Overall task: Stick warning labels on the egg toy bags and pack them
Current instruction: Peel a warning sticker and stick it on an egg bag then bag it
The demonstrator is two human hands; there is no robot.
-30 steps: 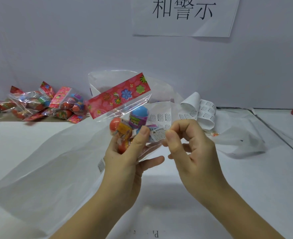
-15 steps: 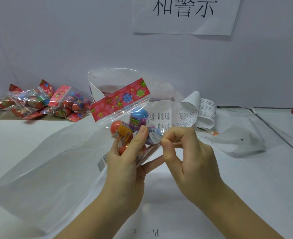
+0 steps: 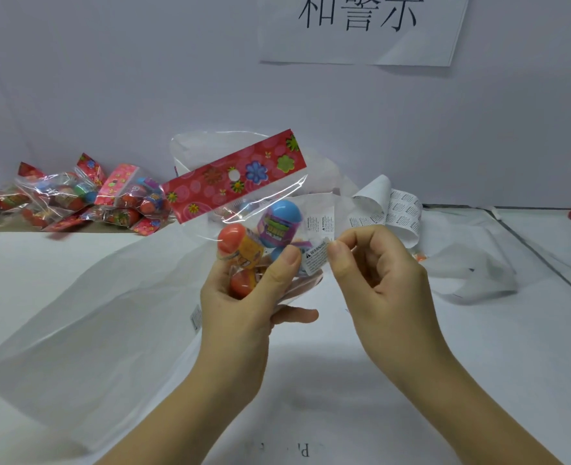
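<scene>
The top edge is cropping the sign [image 3: 361,45]; fine print on the label [image 3: 316,260] is blurring, perhaps safety text.

My left hand [image 3: 244,303] tips the egg toy bag [image 3: 270,196] so that its red header [image 3: 210,186] rises toward 12 o'clock and turns flatter to me. The warning label [image 3: 316,256], curled half a second ago, now lies flat on the bag. My right hand [image 3: 388,290] pinches its 3 o'clock edge.

1 head-worn wide-angle view looks forward and slightly down, close over the table [image 3: 478,364], facing the wall [image 3: 109,78].
</scene>
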